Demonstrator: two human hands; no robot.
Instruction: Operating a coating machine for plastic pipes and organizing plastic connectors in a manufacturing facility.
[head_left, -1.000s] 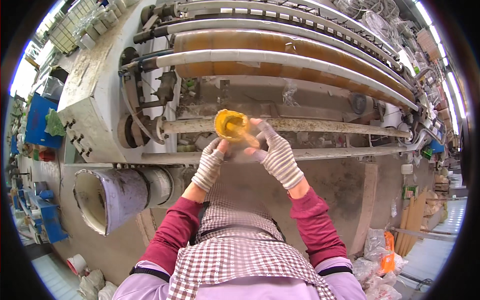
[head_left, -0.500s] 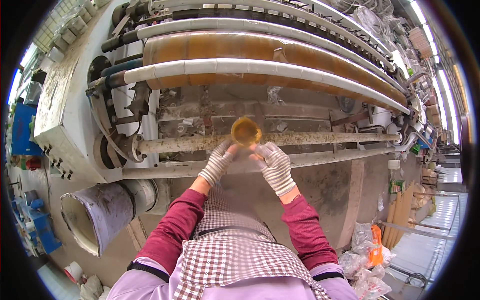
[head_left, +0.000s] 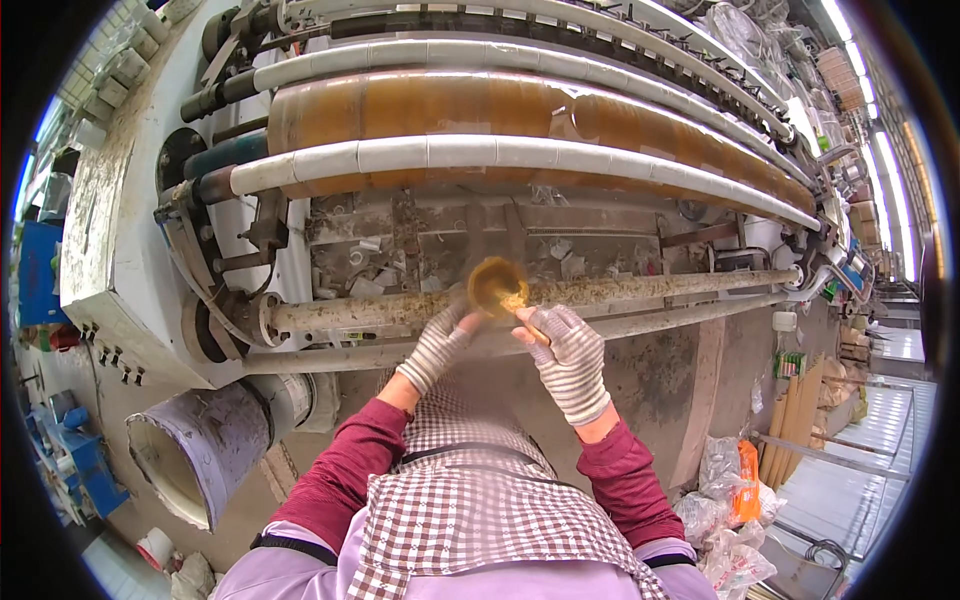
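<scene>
In front of me, over the machine's lower bar, is a round amber-brown cup (head_left: 485, 284) with its opening facing up. My left hand (head_left: 438, 348), in a striped knit glove with bare fingertips, grips the cup's near left side. My right hand (head_left: 572, 366), gloved the same way, is closed around the short handle of a brush (head_left: 513, 301). The brush's yellowish, coated head rests at the cup's near right rim. What lies inside the cup is too blurred to tell.
A long machine spans the far side, with a brown film roll (head_left: 420, 105) and white wrapped rollers (head_left: 450, 152). Below runs a stained bar (head_left: 370, 315). A large lilac tube (head_left: 200, 435) lies at the left. Plastic bags (head_left: 715, 520) and cardboard tubes (head_left: 795, 425) are at the right.
The brush now shows in my right hand at the cup's rim. My right hand has moved slightly right and down, away from the cup's side. My left hand still holds the cup.
</scene>
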